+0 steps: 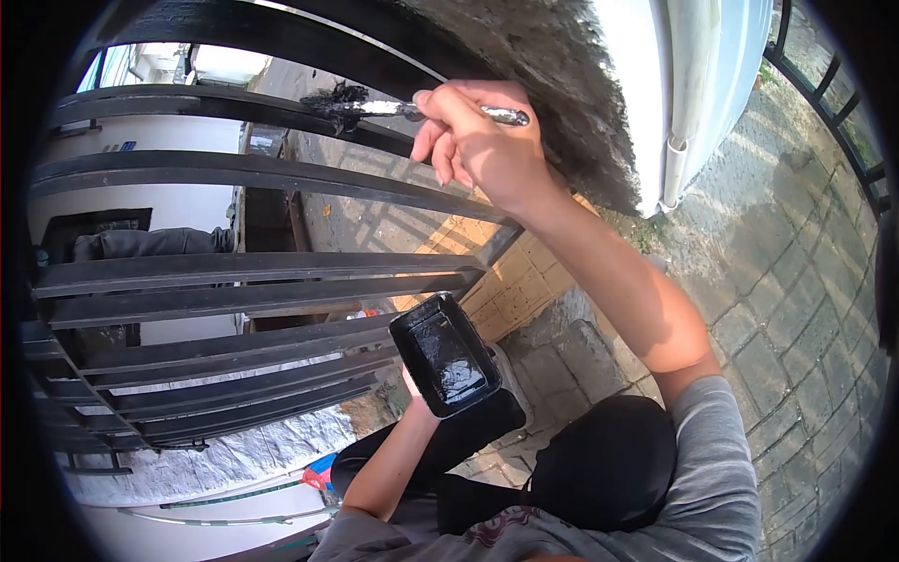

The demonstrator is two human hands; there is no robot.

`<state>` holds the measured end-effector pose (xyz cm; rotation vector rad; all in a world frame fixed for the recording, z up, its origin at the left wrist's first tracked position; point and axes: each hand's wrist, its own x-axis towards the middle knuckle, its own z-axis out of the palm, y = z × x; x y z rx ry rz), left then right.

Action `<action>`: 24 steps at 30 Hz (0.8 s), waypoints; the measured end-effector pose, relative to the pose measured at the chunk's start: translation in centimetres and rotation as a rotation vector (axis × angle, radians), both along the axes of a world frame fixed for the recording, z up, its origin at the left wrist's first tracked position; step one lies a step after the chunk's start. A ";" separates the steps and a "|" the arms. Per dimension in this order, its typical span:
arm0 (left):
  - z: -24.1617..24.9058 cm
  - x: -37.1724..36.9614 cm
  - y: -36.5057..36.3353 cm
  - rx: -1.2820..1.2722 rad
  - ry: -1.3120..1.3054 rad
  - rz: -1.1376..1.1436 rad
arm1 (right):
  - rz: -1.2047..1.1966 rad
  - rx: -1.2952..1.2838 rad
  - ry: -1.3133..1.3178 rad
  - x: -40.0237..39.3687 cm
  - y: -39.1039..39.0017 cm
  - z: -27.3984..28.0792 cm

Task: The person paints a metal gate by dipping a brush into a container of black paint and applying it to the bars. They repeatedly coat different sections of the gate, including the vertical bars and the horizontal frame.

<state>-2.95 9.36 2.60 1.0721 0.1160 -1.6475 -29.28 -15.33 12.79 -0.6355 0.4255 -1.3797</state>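
Note:
My right hand [487, 140] is closed around the handle of a paintbrush [379, 109]. The brush's bristles are clotted with black and lie against a dark bar [215, 101] of a metal fence. Lower down, my left hand [417, 395] grips a black rectangular plastic container [419, 342] from its side and underneath, so most of those fingers are hidden. Shiny black liquid that looks like paint sits inside the container, and it reflects light. The container is tilted in this view, just beside the lower fence bars.
Several more dark bars [253, 173] run across the left. A rough stone wall edge [581, 103] and a pale pipe [688, 84] stand near my right forearm. Paving bricks [796, 347] cover the ground at right. My dark-clothed knee [609, 459] is below.

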 end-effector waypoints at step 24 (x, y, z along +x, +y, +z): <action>9.0 -4.4 -2.8 -0.513 0.065 -0.094 | -0.698 -1.319 0.858 -4.4 1.9 6.7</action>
